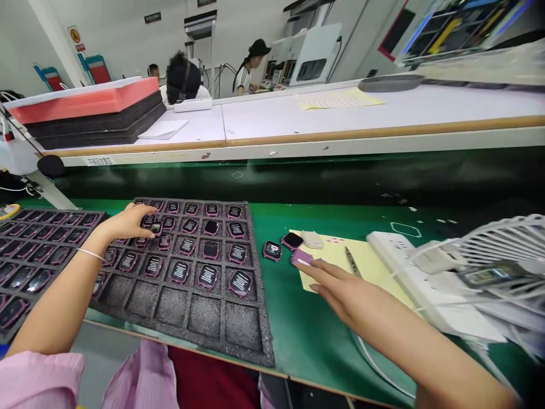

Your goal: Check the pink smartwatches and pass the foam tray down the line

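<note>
- A workshop with white walls; a green bench [323, 335] runs across the front, a dark conveyor strip behind it, then a long white table [340, 116].
- A dark foam tray [204, 318] lies on the bench before the person, its coarse, spongy surface cut into square pockets.
- Most pockets hold small watch bodies: rounded squares with pink rims and glossy black faces, many showing white text. The nearest row of pockets is bare.
- The left hand [125, 222] rests over the tray's upper left part, fingers curled down, their tips pinching a watch [155, 229] in its pocket.
- A second tray [34, 250] of the same kind sits to the left, touching the first.
- The right hand [340, 287] lies flat over the bench right of the tray, fingers straight and slightly spread, tips touching a pink watch piece [301, 259].
- Just beyond that piece lie 2 more watches [272, 250] and a pale grey oblong part [313, 239].
- A yellow paper sheet [374, 267] lies under the right hand; a thin pen-like tool [352, 261] rests on it.
- A white power strip [400, 250] and a white wire fan guard [506, 244] stand at right.
- Foam sheets [89, 111], pink over black, are stacked on the far table.
- Other people sit at the back.
</note>
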`<state>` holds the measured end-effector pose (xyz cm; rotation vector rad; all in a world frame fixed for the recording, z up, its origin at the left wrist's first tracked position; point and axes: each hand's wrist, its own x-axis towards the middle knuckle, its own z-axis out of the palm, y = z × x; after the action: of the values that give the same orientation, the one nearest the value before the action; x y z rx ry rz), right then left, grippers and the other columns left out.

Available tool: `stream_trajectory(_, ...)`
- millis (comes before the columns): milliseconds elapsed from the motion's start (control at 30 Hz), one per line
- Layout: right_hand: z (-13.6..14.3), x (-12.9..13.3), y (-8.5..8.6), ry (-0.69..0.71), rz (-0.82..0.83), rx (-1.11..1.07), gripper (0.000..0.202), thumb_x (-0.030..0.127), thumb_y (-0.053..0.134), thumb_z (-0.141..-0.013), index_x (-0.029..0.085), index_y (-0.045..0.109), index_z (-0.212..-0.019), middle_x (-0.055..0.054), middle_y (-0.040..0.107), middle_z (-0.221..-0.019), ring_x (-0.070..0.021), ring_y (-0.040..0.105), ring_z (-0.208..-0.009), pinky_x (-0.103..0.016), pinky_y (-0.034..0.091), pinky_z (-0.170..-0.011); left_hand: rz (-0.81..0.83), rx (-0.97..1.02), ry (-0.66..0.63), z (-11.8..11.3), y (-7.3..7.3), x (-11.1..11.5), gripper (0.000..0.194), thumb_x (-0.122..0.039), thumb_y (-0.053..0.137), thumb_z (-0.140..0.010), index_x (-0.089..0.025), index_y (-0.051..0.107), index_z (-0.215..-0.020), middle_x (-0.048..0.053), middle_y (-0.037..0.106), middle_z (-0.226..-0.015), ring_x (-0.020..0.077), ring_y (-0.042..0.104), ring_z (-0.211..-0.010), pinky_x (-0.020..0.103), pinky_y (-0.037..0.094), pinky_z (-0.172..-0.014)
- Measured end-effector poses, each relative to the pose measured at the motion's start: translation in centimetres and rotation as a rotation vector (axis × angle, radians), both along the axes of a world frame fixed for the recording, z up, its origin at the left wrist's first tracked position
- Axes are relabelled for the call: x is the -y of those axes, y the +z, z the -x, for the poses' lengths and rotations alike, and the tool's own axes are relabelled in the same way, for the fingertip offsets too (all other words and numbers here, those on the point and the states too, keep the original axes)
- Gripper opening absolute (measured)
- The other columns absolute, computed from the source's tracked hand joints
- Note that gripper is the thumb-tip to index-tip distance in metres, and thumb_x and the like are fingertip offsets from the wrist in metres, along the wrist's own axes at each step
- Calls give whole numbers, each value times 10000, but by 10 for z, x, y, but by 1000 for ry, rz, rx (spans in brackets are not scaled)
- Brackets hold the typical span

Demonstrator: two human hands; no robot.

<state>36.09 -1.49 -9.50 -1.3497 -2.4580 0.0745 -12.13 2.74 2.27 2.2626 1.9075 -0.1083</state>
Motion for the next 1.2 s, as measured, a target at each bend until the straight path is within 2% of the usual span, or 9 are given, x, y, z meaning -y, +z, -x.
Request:
stream_trajectory(100, 16, 2, 3, 25, -13, 64, 451, 287, 328, -1015, 207, 618, -1352, -151, 616, -1364, -351, 666, -1132, -497, 607, -844, -14, 69, 16, 24, -25, -1, 761, -576, 660, -736, -194, 541, -1383, 127, 613, -1327, 363, 478, -1266, 458, 369, -1076)
stream_trajectory(200, 34, 8, 14, 68, -53, 95, 420, 270, 370, -1010, 217, 632, -1333, -145, 649, -1319, -336, 696, -1071, -480, 620, -812, -56, 44, -40, 22, -42, -10, 653, -541, 677, -751, -197, 612, -1301, 134, 620, -1286, 349, 490, -1251, 472, 335, -1094)
stream_trajectory(333, 63, 19, 34, 179, -137, 105, 370, 239, 408, -1012, 224, 633, -1305, -133, 669, -1285, -300, 707, -1043, -451, 620, -823, -118, -2, -70, 12, -41, -11, 473, -422, 705, -766, -194, 672, -1179, 122, 640, -1235, 326, 530, -1176, 472, 343, -1073)
stream_trajectory(433, 101, 28, 50, 279, -237, 52, 327, 209, 424, -1017, 198, 632, -1269, -163, 634, -1317, -297, 668, -1111, -457, 591, -869, -200, 76, -113, 2, -27, 17, 443, -376, 708, -784, -172, 647, -1172, 105, 673, -1148, 311, 539, -1114, 443, 382, -1013)
stream_trajectory(533, 149, 38, 60, 394, -313, -44, 280, 164, 444, -1006, 166, 635, -1210, -181, 638, -1240, -277, 647, -1065, -422, 563, -849, -219, 137, -213, -6, -14, 69, 382, -363, 733, -793, -206, 634, -1127, 60, 661, -1092, 275, 531, -1060, 418, 386, -963)
stream_trajectory(700, 207, 57, 54, 626, -297, 59, 250, 193, 540, -964, 170, 627, -1198, -77, 643, -852, -212, 599, -716, -346, 473, -697, -135, 131, -149, 15, -22, 143, 353, -252, 745, -816, -219, 613, -1142, 53, 603, -1129, 251, 495, -1070, 402, 369, -949)
stream_trajectory(900, 257, 55, 42, 717, -261, 139, 255, 169, 614, -896, 177, 656, -1147, -63, 613, -829, -215, 573, -707, -346, 390, -675, -29, 143, -110, 62, -51, 155, 490, -268, 769, -815, -271, 612, -1278, 80, 534, -1179, 265, 465, -1061, 419, 386, -948)
stream_trajectory(1067, 307, 42, 45, 680, -63, 175, 319, 59, 584, -880, 191, 679, -1155, -94, 608, -980, -228, 592, -847, -345, 377, -723, -76, 225, -116, 71, -53, 161, 713, -266, 823, -763, -310, 510, -1401, 75, 521, -1219, 260, 459, -1071, 436, 388, -975)
stream_trajectory(1200, 335, 36, 45, 654, -23, 166, 416, 37, 531, -902, 224, 649, -1255, -129, 589, -1110, -254, 582, -952, -371, 362, -778, -182, 290, 4, 70, -56, 179, 502, -390, 797, -783, -217, 607, -1214, 96, 512, -1183, 285, 436, -1090, 454, 405, -956)
